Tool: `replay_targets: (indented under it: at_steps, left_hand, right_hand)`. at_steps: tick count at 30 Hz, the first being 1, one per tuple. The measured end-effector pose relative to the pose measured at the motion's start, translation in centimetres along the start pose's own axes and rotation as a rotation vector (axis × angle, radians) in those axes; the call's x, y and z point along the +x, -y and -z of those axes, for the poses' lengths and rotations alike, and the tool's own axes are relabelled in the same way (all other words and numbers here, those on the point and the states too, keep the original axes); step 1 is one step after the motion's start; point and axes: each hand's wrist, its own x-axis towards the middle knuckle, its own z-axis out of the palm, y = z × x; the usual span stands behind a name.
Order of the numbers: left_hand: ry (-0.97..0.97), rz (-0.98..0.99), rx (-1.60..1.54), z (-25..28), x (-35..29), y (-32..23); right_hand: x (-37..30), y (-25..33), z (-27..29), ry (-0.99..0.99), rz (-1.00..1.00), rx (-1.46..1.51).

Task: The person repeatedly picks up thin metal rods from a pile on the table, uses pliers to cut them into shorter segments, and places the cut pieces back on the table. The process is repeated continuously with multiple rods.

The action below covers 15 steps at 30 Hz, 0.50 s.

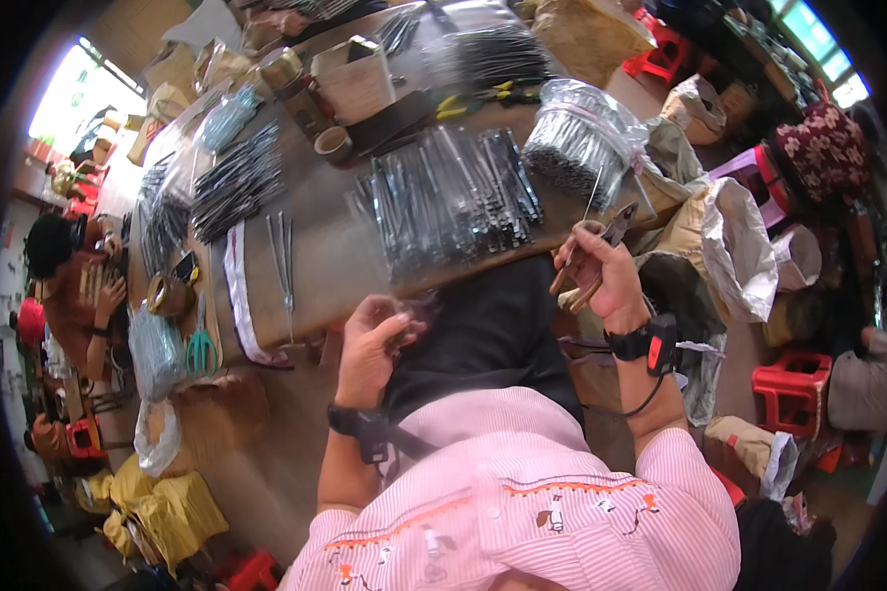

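While the right hand [603,274], right of the rod pile [448,202], grips pliers [617,227] and apparently a thin rod [592,192], the left hand [370,340], bodyward of the pile, is loosely curled, contents blurred. Judged step: plier work; next move calls for steadying the rod.

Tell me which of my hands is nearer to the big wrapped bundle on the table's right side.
Right. Your right hand, holding pliers, is just below the bundle in the picture; your left hand is farther off, lower and to the left, near the table.
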Motion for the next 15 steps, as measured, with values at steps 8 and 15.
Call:
replay_targets:
  at_steps: [8,15]
  left_hand:
    - [0.211,0.061,0.037,-4.7,0.8,1.3]
    - [0.278,-0.074,0.117,-6.1,1.4,0.8]
  right_hand:
    - [-1.6,-4.7,-4.9,0.132,0.079,-0.263]
    - [-2.4,-5.5,-5.9,0.143,0.201,-0.459]
